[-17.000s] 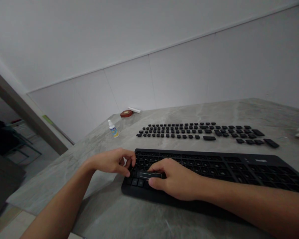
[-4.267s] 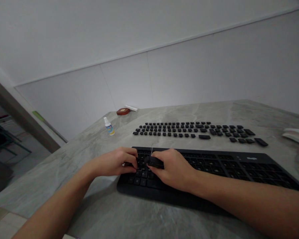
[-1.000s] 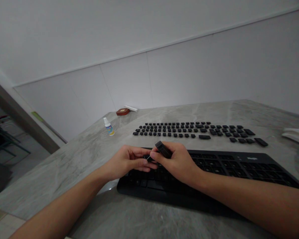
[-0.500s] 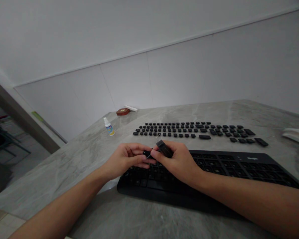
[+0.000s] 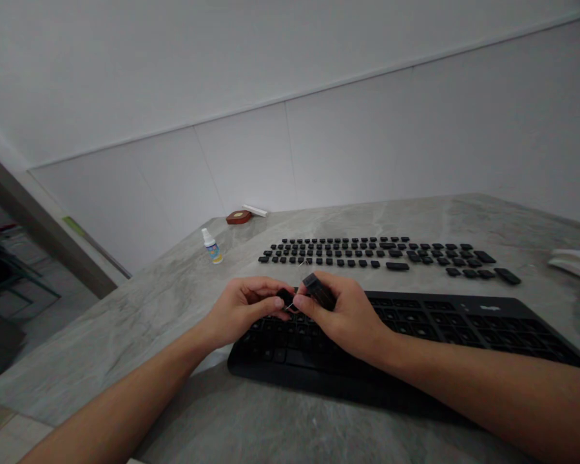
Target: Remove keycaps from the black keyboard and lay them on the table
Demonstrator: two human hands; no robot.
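Part done, plenty left

From my remote seat, I'd judge this work partway along. On the long black plastic keyboard [image 5: 309, 370], keys look seated at seven o'clock from the hands, though that corner is too dim for me to count them. At three o'clock, many sockets stand open, a grid of dark square wells. Rows of loose black plastic keycaps [image 5: 397, 266] lie off the board on the grey marbled worktop [image 5: 207, 406], spreading from eleven o'clock round to nearly three; none of those is fitted.

My left hand [image 5: 244, 309] has thumb and fingers pinching a small black keycap [image 5: 284, 296] above the keyboard's left part. My right hand [image 5: 345, 310] has its fingers pinching a blocky black tool with thin metal wires [image 5: 320, 291]; one wire reaches the keycap, but I cannot tell whether it hooks it.

The loose caps are mostly squarish, a few oblong; the worktop looks smooth, pale-veined. At ten o'clock stands a white plastic spray bottle with a blue-and-yellow label [image 5: 212, 248]; at eleven, a rounded reddish-brown case [image 5: 238, 217].
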